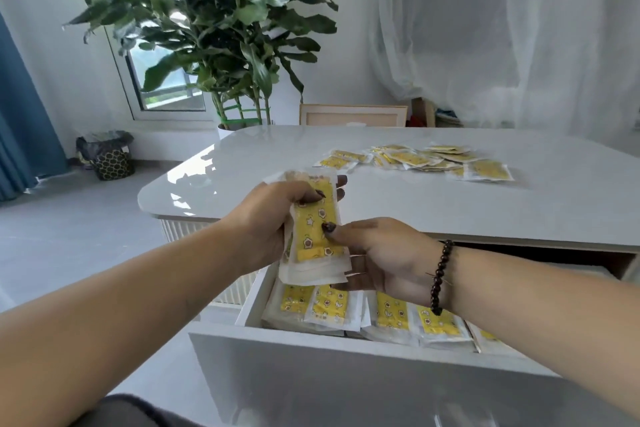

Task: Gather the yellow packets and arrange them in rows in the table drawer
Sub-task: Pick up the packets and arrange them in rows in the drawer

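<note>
Stack of yellow packets (pixel 313 236) sits upright betw. both hands, held over the open drawer (pixel 346 350), approx. above its left end. Left hand (pixel 273 215) grips the stack from the left side, fingers curled over the top packet's face, thumb side hidden behind. Right hand (pixel 377 253) holds the lower right edge, thumb pressed on the front, fingers underneath. Judged: two-hand hold is for squaring the edges so the bundle goes down as one neat block, not loose singles.

Drawer packets (pixel 377 314) lie below, flat & overlapping in a row running left to right w/ yellow faces up; row looks partly filled, right end hidden by the right forearm. Stack is apart from them, not yet set down. Holding it over the left end suggests the next block lands there or starts a second row; can't tell which.

Loose packets (pixel 426 159) lie scattered on the worktop (pixel 277 163), far side, well apart from the hands. They overlap at random, so more gathering is left; task prob. around midway.

Beaded bracelet (pixel 441 277) on the right wrist hangs near the drawer contents; could snag a wrapper when lowering. Wrappers look slick & thin, so the stack may fan out if either grip loosens.

Beyond the worktop: potted plant (pixel 207 28), wood-framed chair back (pixel 353 114), white curtain (pixel 502 28).
</note>
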`<state>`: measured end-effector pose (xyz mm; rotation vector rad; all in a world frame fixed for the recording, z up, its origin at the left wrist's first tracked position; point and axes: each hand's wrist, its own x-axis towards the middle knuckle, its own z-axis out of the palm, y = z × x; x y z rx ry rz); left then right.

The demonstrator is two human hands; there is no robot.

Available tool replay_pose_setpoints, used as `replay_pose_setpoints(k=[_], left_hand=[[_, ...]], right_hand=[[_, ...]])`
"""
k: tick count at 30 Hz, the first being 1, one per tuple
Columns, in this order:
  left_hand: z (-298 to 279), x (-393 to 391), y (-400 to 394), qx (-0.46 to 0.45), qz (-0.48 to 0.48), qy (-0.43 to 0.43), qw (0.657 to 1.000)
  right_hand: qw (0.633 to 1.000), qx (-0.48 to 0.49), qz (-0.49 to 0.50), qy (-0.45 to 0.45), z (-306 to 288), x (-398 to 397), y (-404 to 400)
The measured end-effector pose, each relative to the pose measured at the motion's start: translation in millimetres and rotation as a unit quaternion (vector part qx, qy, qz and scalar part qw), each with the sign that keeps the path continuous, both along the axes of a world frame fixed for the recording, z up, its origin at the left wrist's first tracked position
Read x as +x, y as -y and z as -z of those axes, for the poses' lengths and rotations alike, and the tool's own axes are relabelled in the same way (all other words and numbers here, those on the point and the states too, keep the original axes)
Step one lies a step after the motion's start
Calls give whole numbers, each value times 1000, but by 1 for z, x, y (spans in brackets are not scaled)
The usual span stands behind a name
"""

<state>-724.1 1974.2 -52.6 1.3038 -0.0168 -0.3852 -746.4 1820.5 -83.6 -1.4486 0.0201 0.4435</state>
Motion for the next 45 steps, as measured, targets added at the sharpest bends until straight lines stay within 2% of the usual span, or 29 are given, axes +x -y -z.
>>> replay_pose_setpoints(k=[8, 14, 17, 21, 23, 29, 33, 37, 42, 45], left_hand=[[-11, -35, 13, 116, -35, 73, 990], [-17, -30, 37, 126, -39, 94, 987], [-12, -17, 52, 164, -42, 106, 980], [7, 3, 75, 299, -7, 123, 946], [24, 16, 84, 319, 18, 111, 941], [84, 42, 98, 351, 104, 65, 929], [116, 56, 110, 403, 138, 62, 902], [150, 68, 125, 482, 138, 67, 863], [174, 84, 137, 554, 167, 98, 810], [178, 90, 138, 565, 160, 108, 802]], right_hand=[[986, -33, 134, 93, -32, -44, 29], [970, -71, 193, 131, -42, -48, 47], [973, -99, 186, 98, -38, -43, 58], [981, -148, 125, 16, -20, -34, 69], [976, -172, 130, 0, -6, -25, 76], [941, -309, 116, -70, 40, 8, 101], [910, -390, 95, -102, 75, 33, 111], [869, -477, 87, -103, 101, 53, 113], [837, -534, 72, -93, 130, 65, 112], [820, -563, 85, -52, 142, 69, 114]])
